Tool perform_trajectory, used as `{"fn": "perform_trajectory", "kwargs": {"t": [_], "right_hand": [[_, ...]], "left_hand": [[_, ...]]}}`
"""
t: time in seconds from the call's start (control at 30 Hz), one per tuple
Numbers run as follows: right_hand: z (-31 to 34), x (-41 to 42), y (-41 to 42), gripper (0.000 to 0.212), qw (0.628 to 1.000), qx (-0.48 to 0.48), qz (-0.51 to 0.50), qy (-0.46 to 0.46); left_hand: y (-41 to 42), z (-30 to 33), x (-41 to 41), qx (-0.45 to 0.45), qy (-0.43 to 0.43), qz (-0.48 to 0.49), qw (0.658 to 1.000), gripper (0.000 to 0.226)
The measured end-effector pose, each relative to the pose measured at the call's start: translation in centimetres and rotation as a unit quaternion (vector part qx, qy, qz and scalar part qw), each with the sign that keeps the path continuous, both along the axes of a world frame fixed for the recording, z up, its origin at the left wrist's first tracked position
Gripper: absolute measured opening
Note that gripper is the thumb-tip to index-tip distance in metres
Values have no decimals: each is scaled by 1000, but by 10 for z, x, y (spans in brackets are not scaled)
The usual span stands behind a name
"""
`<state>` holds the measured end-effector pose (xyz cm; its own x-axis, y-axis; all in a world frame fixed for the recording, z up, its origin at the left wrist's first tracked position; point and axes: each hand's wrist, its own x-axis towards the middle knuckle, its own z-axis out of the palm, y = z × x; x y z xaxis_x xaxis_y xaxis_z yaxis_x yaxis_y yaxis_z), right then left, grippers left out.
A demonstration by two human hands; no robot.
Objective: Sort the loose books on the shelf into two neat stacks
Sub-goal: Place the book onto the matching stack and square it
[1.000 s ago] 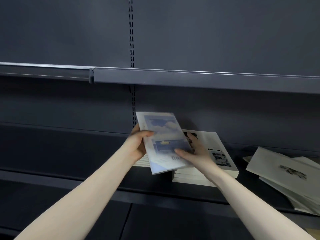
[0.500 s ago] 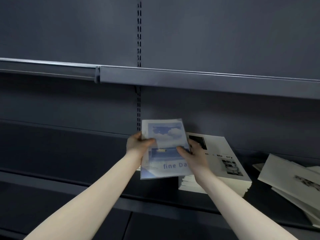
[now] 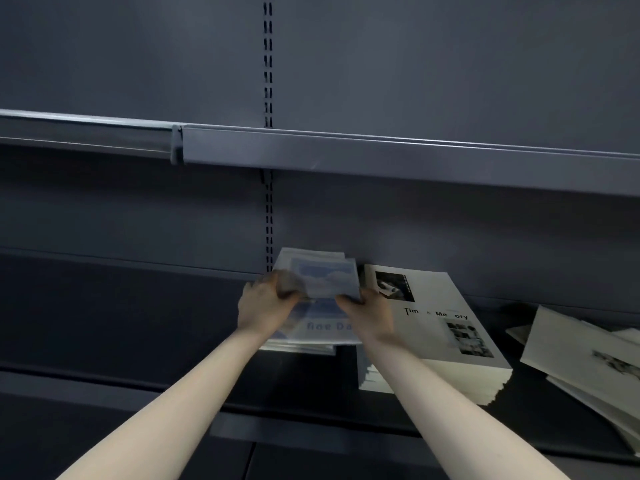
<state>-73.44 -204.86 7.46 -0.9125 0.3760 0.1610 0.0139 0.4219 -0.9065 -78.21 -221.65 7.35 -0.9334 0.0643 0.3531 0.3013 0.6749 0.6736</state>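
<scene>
A blue-and-white book with a cloud cover (image 3: 325, 282) lies nearly flat on top of a low stack of like books (image 3: 304, 348) on the dark shelf (image 3: 294, 386). My left hand (image 3: 266, 303) grips its left edge and my right hand (image 3: 367, 313) grips its right edge, thumbs on the cover. Right beside it stands a taller stack of white books (image 3: 436, 351) with black photos on the top cover. The book in my hands is motion-blurred.
Several loose white books (image 3: 585, 362) lie askew at the right end of the shelf. An upper shelf's front rail (image 3: 381, 157) runs across above the books. A slotted upright (image 3: 268, 209) stands behind the blue stack.
The blue book has come down from a raised, tilted hold and now lies almost flat on the left stack, both hands still on its edges. The view has shifted slightly left and closer.
</scene>
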Motion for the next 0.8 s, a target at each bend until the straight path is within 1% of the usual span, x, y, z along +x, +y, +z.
{"fn": "perform_trajectory", "kwargs": {"t": [0.07, 0.2, 0.33, 0.43, 0.5, 0.6, 0.63, 0.73, 0.8], "right_hand": [[-1, -6, -1, 17, 1000, 10, -12, -18], [0, -24, -3, 26, 998, 25, -14, -56], [-1, -43, -5, 23, 994, 53, -13, -91], [-3, -58, -8, 41, 993, 56, -15, -102], [-3, -65, -11, 43, 993, 53, -23, -104], [-3, -74, -11, 32, 993, 49, -28, -101], [-2, -76, -10, 31, 993, 49, -31, -102], [-4, -84, -7, 42, 991, 60, -40, -110], [-3, -88, -6, 42, 991, 63, -42, -111]], "left_hand": [[1, -3, -6, -33, 4, -3, 999, 33], [1, -4, -24, -69, -47, -36, 996, 40], [-1, -2, -44, -120, -85, -46, 988, 49], [2, 3, -54, -161, -98, -36, 982, 52], [3, 5, -61, -169, -103, -38, 980, 52], [5, 3, -72, -163, -104, -44, 980, 52], [6, 3, -75, -163, -103, -46, 980, 52], [9, 4, -80, -170, -100, -39, 980, 51], [11, 5, -84, -170, -93, -40, 980, 50]]}}
